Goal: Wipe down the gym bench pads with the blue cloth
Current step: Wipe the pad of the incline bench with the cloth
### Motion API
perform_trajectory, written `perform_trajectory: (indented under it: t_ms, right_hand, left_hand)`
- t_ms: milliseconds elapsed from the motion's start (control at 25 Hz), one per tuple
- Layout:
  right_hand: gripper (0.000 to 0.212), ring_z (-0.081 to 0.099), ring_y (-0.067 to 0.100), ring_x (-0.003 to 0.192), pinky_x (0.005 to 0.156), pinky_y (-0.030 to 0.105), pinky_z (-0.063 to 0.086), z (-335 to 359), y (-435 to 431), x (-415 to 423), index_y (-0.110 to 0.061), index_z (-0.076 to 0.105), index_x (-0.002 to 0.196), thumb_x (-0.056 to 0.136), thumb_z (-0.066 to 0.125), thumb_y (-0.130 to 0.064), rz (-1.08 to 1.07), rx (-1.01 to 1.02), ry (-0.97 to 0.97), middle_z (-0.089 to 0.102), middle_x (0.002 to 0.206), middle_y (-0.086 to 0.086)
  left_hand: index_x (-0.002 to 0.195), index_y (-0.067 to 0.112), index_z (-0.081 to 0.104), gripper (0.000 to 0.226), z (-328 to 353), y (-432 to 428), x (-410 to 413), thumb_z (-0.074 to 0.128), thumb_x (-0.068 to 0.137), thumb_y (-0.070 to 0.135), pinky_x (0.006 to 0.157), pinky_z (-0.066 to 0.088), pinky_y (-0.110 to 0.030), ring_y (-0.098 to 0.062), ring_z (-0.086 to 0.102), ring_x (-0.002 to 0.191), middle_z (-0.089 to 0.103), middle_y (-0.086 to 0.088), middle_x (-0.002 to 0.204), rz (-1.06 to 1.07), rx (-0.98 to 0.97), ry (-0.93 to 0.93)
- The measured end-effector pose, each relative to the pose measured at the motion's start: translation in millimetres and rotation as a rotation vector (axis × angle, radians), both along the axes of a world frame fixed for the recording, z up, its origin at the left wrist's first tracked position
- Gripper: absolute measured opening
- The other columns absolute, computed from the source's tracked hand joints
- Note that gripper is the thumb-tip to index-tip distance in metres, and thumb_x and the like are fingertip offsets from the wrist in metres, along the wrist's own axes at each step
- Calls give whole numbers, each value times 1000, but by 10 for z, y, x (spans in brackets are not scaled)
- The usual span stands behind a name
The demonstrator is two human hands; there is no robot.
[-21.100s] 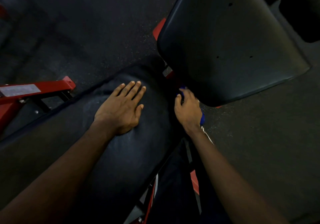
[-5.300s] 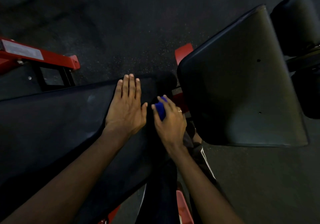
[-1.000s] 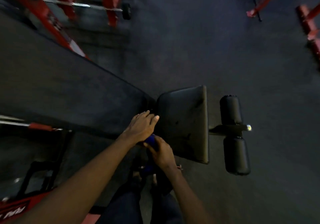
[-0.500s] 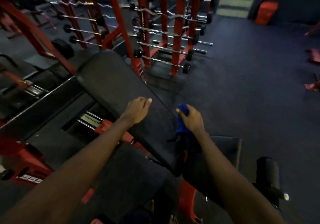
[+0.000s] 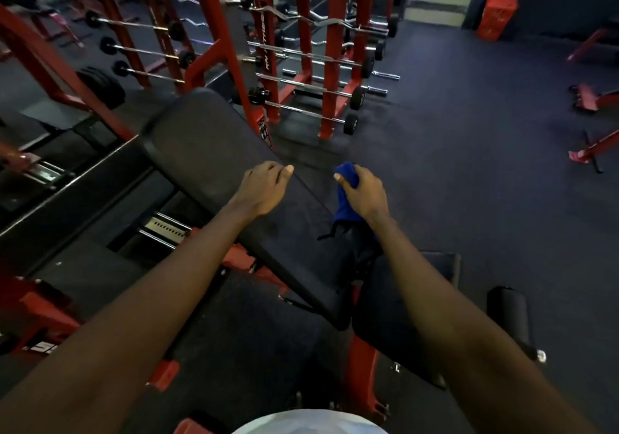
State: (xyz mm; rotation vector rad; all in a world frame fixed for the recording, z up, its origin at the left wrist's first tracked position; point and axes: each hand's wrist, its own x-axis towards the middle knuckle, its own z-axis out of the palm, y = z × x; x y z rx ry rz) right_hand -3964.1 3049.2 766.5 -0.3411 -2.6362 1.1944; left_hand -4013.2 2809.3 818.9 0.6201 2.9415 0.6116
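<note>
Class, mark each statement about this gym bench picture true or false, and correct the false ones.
1. The right hand grips the blue cloth. True.
2. The left hand holds a spray bottle. False: it holds nothing and is over the back pad.
3. The blue cloth lies spread out flat. False: it hangs bunched from the right hand.
4. Barbells sit on a red rack beyond the bench. True.
</note>
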Motion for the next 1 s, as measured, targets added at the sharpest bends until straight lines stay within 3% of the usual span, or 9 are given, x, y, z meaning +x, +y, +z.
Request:
perform_trajectory:
  t_ms: [80, 200, 320, 400, 600, 680, 800, 1000]
  right_hand:
    - [52, 64, 25, 111, 85, 36, 51, -154, -21, 38, -13, 63, 124, 97, 57, -58, -53, -42, -4, 65, 127, 5]
    - [54, 60, 22, 119, 96, 32, 49, -550, -60, 161, -12, 60, 133, 100, 55, -54, -174, -156, -7, 62, 134, 4]
    - [65, 58, 23, 125, 107, 43, 48, -1243, -46, 287, -14, 56, 138, 97, 50, -64, -251, -250, -86, 58, 140, 4]
    - [63, 59, 23, 124, 105, 49, 49, -1757, -54, 322, -15, 58, 135, 97, 49, -64, -277, -289, -135, 59, 138, 4]
    - [49, 54, 26, 132, 110, 42, 46, -2647, -250, 320, -13, 57, 138, 102, 57, -44, -283, -290, -177, 54, 146, 9]
    - [48, 44, 27, 142, 118, 37, 36, -2982, -516, 321, -11, 53, 144, 103, 58, -35, -205, -268, -162, 46, 154, 13]
    - [55, 23, 20, 154, 122, 32, 21, -3321, -979, 422, -20, 37, 156, 106, 47, -40, -125, -204, -217, 25, 167, 4]
    - [52, 27, 17, 154, 123, 36, 32, -3690, -938, 221, -20, 41, 154, 105, 51, -35, -269, -215, -53, 28, 166, 1]
  left_hand:
    - [126, 8, 64, 54, -130, 31, -41, 27, 110, 44, 112, 33, -49, -31, 51, 129, 57, -15, 139, -41, -1, -6]
    - [138, 12, 59, 50, -362, 91, -141, 31, 110, 43, 117, 28, -48, -30, 44, 139, 50, -16, 148, -95, -38, -11]
    - [145, 16, 54, 47, -776, 222, -222, 41, 107, 41, 121, 22, -45, -30, 33, 147, 42, -17, 155, -171, -219, -40]
    - [152, 19, 46, 51, -1097, 366, -260, 42, 106, 42, 123, 16, -45, -30, 26, 151, 34, -16, 161, -249, -340, -85]
    - [158, 18, 33, 56, -2021, 623, -308, 40, 105, 38, 125, 6, -42, -30, 13, 155, 18, -17, 167, -411, -592, -78]
    - [159, 17, 29, 58, -2365, 605, -404, 39, 105, 35, 126, 5, -42, -30, 11, 156, 15, -18, 168, -475, -690, -46]
    - [160, 16, 27, 58, -2692, 487, -491, 34, 106, 35, 125, 5, -43, -32, 9, 156, 12, -19, 168, -549, -704, 54]
    - [162, 15, 14, 60, -3018, 373, -466, 14, 108, 41, 127, 7, -46, -35, 6, 156, 7, -22, 168, -607, -780, 309]
